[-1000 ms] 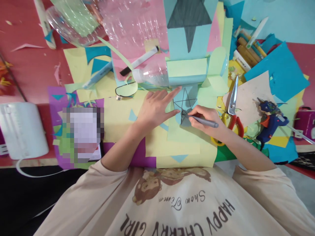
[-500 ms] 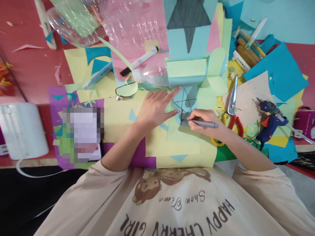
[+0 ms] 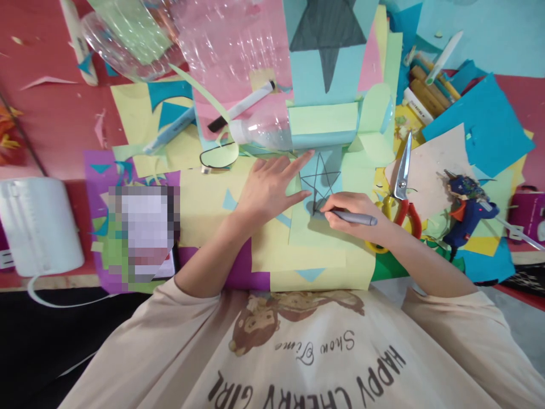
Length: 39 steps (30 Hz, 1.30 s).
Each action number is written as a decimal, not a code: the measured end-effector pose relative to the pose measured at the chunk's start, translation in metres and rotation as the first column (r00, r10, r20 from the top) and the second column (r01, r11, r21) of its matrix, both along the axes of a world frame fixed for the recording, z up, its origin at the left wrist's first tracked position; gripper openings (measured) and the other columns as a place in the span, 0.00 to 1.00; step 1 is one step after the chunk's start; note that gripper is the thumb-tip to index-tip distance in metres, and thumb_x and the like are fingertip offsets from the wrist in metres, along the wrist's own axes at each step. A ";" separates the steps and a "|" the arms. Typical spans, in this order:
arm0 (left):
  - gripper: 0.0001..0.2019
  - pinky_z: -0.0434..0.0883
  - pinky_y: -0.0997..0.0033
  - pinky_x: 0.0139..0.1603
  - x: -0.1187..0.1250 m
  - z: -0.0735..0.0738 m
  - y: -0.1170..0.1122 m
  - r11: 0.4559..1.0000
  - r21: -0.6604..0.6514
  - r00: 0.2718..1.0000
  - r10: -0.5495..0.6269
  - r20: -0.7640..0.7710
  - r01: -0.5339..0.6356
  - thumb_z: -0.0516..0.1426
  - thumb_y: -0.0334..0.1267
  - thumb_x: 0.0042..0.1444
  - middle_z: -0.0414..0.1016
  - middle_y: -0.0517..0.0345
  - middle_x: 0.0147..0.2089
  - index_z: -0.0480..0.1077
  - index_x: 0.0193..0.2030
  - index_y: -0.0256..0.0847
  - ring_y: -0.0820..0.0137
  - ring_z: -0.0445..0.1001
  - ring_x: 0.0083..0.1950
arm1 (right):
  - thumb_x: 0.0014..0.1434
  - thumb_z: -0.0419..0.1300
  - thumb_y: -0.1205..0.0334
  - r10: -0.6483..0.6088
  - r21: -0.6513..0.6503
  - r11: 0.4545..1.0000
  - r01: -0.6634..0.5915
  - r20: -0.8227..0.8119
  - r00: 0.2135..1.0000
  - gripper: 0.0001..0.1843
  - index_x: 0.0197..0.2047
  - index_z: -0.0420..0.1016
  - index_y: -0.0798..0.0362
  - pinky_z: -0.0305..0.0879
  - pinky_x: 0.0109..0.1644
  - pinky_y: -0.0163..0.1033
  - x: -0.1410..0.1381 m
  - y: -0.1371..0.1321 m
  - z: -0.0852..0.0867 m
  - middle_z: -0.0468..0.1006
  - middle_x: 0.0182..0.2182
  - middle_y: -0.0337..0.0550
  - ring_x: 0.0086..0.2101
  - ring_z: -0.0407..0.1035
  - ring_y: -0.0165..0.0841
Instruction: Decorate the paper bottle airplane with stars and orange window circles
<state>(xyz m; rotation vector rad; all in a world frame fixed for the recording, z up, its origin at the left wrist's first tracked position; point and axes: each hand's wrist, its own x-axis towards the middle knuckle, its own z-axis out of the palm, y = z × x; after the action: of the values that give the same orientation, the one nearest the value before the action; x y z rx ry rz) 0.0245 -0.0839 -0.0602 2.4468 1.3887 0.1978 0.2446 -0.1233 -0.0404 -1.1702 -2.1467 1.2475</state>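
A small light-blue piece of paper [image 3: 332, 162] bears a five-pointed star in dark outline. My left hand [image 3: 266, 187] lies spread beside it, with the index fingertip at the paper's upper edge and the thumb by its left side. In my right hand [image 3: 355, 204] is a grey marker [image 3: 356, 218], pinched near its tip at the star's lower part; my fingers hide the tip. Just beyond the paper lies a clear plastic bottle [image 3: 266, 130] wrapped in pale green and blue paper. Under the star paper is a light green sheet [image 3: 317, 236].
Scissors [image 3: 401, 182] and a blue glue gun [image 3: 468, 224] lie to the right. A black-capped marker [image 3: 242, 105] and a blue marker [image 3: 172, 130] are at the upper left. A phone [image 3: 170, 264] and a white device [image 3: 40, 224] sit at left. A dark star [image 3: 327, 28] lies at the back.
My right hand has shifted very slightly, and the marker's back end has dipped a little. My left hand stays in place.
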 end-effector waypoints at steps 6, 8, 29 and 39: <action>0.33 0.65 0.61 0.47 0.000 0.000 0.000 1.000 -0.005 1.000 0.002 -0.003 -0.002 0.58 0.50 0.59 0.72 0.52 0.40 0.55 0.69 0.45 0.59 0.72 0.43 | 0.58 0.55 0.68 -0.086 0.078 0.993 0.087 -0.018 0.996 0.06 0.30 0.68 0.52 0.59 0.30 0.31 -0.001 0.000 0.000 0.70 0.23 0.35 0.24 0.63 0.25; 0.33 0.65 0.61 0.47 0.000 0.000 0.000 1.000 0.001 1.000 0.002 -0.001 -0.002 0.57 0.50 0.60 0.71 0.52 0.40 0.55 0.69 0.45 0.60 0.72 0.42 | 0.58 0.55 0.69 -0.107 0.089 0.990 0.109 -0.022 0.994 0.06 0.29 0.67 0.52 0.59 0.29 0.31 0.000 -0.001 0.000 0.70 0.22 0.34 0.24 0.63 0.25; 0.34 0.64 0.62 0.47 0.000 0.000 0.000 1.000 0.006 1.000 -0.003 -0.018 0.003 0.58 0.51 0.59 0.72 0.53 0.40 0.55 0.69 0.45 0.60 0.72 0.42 | 0.57 0.55 0.71 -0.090 0.168 0.982 0.089 -0.003 0.996 0.07 0.29 0.66 0.51 0.60 0.30 0.32 0.001 -0.004 -0.002 0.71 0.23 0.34 0.24 0.64 0.25; 0.34 0.64 0.61 0.47 0.000 0.001 0.000 1.000 -0.019 1.000 0.003 -0.002 -0.003 0.57 0.50 0.59 0.72 0.53 0.40 0.54 0.70 0.46 0.60 0.72 0.43 | 0.57 0.55 0.69 -0.130 0.151 0.981 0.125 0.026 0.991 0.07 0.29 0.67 0.50 0.62 0.30 0.34 0.002 -0.003 -0.003 0.72 0.23 0.34 0.24 0.65 0.27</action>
<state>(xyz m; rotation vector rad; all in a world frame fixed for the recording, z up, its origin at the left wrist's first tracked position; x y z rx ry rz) 0.0246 -0.0834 -0.0596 2.4296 1.3892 0.1822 0.2469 -0.1262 -0.0433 -1.2527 -2.1131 1.0008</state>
